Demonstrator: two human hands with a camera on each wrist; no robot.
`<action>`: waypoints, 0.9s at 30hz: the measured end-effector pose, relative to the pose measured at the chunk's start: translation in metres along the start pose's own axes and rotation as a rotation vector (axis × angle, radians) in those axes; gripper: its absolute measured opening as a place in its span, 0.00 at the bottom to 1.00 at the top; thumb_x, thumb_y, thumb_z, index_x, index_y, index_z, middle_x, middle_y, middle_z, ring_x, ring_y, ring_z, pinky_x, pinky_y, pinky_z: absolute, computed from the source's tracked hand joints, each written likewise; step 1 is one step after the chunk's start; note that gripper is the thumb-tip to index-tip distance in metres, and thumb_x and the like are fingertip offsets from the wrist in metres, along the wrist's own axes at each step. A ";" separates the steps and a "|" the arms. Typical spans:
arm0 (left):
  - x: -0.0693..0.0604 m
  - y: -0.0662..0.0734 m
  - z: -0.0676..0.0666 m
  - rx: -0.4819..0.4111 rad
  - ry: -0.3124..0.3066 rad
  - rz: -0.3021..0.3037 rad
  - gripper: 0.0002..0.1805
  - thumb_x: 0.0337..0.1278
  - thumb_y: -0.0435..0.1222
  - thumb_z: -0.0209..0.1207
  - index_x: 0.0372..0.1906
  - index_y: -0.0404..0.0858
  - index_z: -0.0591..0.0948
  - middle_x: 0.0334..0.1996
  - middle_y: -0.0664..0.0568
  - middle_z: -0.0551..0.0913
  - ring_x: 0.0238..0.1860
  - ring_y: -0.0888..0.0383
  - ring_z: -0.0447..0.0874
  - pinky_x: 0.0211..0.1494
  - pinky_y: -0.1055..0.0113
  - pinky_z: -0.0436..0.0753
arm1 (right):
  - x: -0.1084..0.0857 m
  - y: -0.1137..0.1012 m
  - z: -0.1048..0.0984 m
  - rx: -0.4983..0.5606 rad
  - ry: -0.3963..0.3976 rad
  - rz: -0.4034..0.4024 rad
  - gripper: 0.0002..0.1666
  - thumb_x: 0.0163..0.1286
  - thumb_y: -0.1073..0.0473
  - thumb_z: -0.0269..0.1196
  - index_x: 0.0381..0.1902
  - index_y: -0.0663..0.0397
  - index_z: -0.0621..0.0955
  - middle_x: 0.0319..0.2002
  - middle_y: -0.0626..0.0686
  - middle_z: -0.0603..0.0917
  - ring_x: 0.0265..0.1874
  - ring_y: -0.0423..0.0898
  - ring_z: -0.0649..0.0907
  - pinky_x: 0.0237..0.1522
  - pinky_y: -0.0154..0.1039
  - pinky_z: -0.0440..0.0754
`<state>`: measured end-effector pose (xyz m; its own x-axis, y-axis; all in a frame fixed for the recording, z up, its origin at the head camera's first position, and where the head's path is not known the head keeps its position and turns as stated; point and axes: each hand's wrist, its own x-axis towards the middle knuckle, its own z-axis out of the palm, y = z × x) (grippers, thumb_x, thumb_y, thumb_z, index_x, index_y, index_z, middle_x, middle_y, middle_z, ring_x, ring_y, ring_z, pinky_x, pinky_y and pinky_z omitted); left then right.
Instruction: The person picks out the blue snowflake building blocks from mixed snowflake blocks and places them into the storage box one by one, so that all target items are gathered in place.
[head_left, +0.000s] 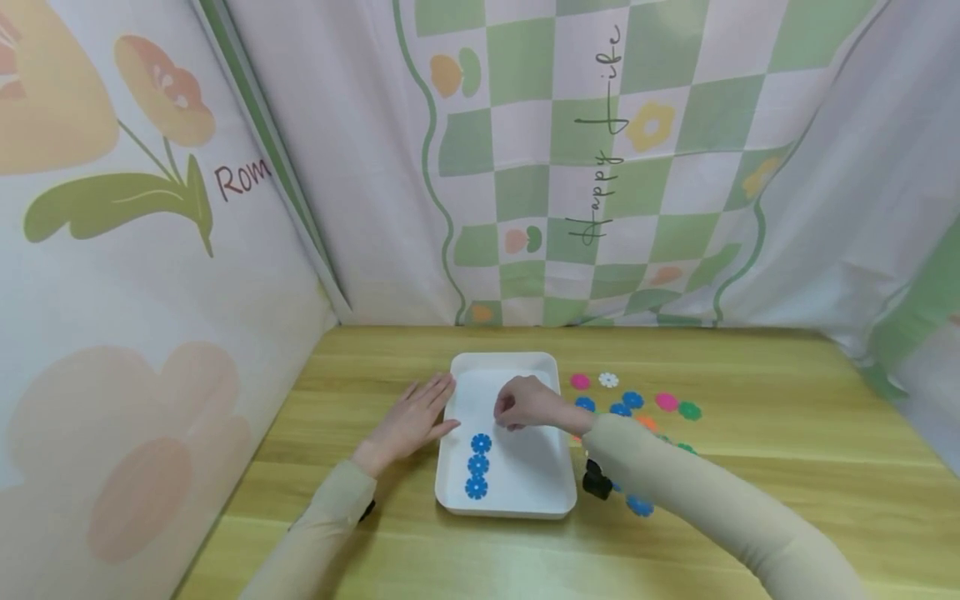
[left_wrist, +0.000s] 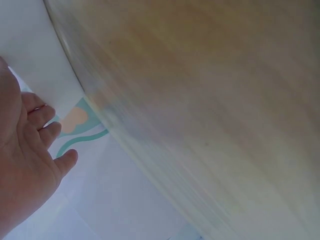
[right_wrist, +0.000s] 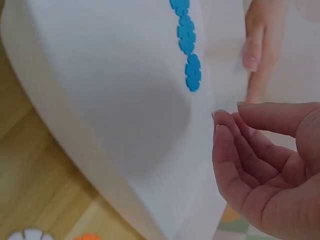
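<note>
A white tray (head_left: 536, 475) lies on the table, with three blue flower-shaped discs (head_left: 478, 465) in a column near its left side. In the right wrist view the blue discs (right_wrist: 186, 35) run edge to edge. Against the tray's left rim rests my left hand (head_left: 411, 419), its fingers extended; the left wrist view shows the hand (left_wrist: 30, 150) beside the white tray wall (left_wrist: 40, 55). My right hand (head_left: 531, 402) is over the tray, above and right of the column. In the right wrist view, the right hand (right_wrist: 270, 165) has curled fingers, the thumb near the forefinger, nothing visible between them.
Right of the tray, loose discs lie scattered on the wooden table (head_left: 375, 550): pink (head_left: 667, 402), white (head_left: 608, 380), green (head_left: 690, 410), orange (head_left: 647, 423) and several blue (head_left: 640, 505). The right forearm passes over some. A patterned curtain (head_left: 585, 167) hangs behind the table.
</note>
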<state>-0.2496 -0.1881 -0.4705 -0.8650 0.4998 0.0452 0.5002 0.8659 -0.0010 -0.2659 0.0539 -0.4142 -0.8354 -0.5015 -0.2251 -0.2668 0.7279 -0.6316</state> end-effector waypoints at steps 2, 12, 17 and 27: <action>0.000 0.000 0.000 -0.005 -0.003 -0.001 0.41 0.73 0.59 0.43 0.78 0.37 0.55 0.79 0.46 0.56 0.80 0.49 0.54 0.79 0.45 0.60 | -0.005 0.006 -0.009 0.019 0.012 -0.027 0.03 0.66 0.64 0.66 0.33 0.60 0.85 0.29 0.53 0.87 0.27 0.41 0.85 0.33 0.33 0.86; 0.000 0.001 0.000 -0.005 0.003 0.007 0.41 0.73 0.59 0.44 0.78 0.37 0.56 0.79 0.46 0.56 0.79 0.49 0.54 0.79 0.45 0.61 | -0.044 0.051 -0.061 0.077 0.072 -0.017 0.08 0.68 0.62 0.62 0.38 0.63 0.82 0.33 0.60 0.86 0.29 0.46 0.83 0.35 0.43 0.85; -0.001 0.001 -0.001 -0.014 0.017 0.008 0.40 0.73 0.59 0.43 0.78 0.37 0.57 0.78 0.46 0.57 0.79 0.49 0.56 0.78 0.45 0.62 | -0.054 0.082 -0.079 0.111 0.126 -0.004 0.11 0.68 0.63 0.63 0.40 0.69 0.81 0.34 0.61 0.86 0.33 0.51 0.86 0.40 0.47 0.88; -0.001 0.001 -0.002 -0.001 -0.006 0.002 0.41 0.73 0.60 0.42 0.78 0.37 0.56 0.79 0.47 0.56 0.79 0.49 0.55 0.79 0.45 0.61 | -0.069 0.126 -0.095 -0.012 0.209 0.066 0.13 0.64 0.64 0.64 0.40 0.72 0.80 0.34 0.62 0.85 0.31 0.48 0.83 0.34 0.40 0.84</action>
<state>-0.2480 -0.1879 -0.4689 -0.8642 0.5016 0.0389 0.5020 0.8649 0.0002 -0.2880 0.2247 -0.4080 -0.9323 -0.3455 -0.1066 -0.2127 0.7624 -0.6112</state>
